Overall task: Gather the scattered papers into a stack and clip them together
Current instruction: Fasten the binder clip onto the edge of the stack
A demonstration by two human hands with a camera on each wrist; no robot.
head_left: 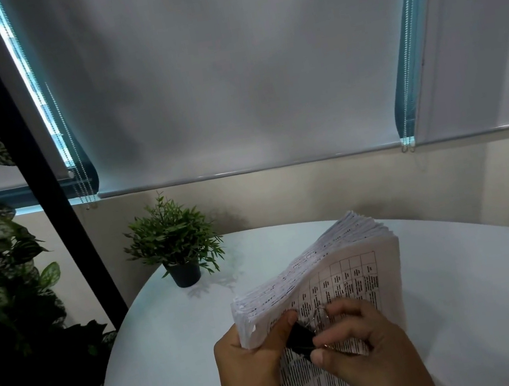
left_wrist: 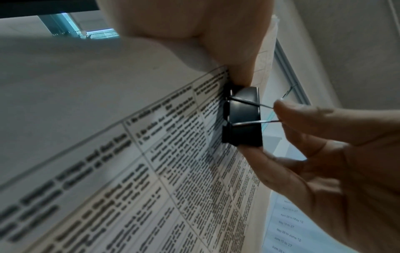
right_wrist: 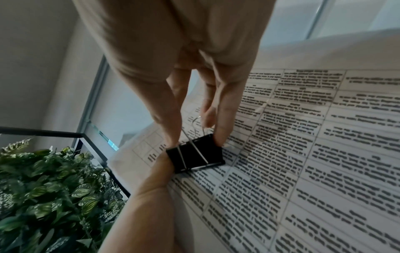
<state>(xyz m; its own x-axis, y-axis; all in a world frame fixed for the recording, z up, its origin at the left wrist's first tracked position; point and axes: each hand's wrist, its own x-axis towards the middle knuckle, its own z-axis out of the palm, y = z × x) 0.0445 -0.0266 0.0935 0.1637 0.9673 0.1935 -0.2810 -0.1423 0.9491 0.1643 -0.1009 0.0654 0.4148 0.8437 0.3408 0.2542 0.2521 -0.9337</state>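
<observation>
Currently the stack of papers (head_left: pixel 317 287) is held up off the white round table (head_left: pixel 467 291), its top edge fanned and uneven. Left hand (head_left: pixel 251 356) grips the stack at its left edge, thumb curled over the printed front sheet; the fingers behind the sheets are hidden. Black binder clip (head_left: pixel 301 341) sits on that same edge, just beside the left thumb and touching it in the right wrist view. Right hand (head_left: pixel 358 344) pinches the clip: thumb and fingertips curled round its wire handles, one silver loop showing by the index finger.

From the head view, cannot tell how deep the clip bites into the stack; its mouth is covered by both hands. Left wrist view shows the clip body (left_wrist: pixel 243 118) against the sheet edge with two wires running to the right fingertips (left_wrist: pixel 288 109). Printed table text is blurred and unreadable in all views. Lower part of the stack is cut off by the frame.

Small potted plant (head_left: pixel 175 241) stands on the table's far left, well apart from the hands.
</observation>
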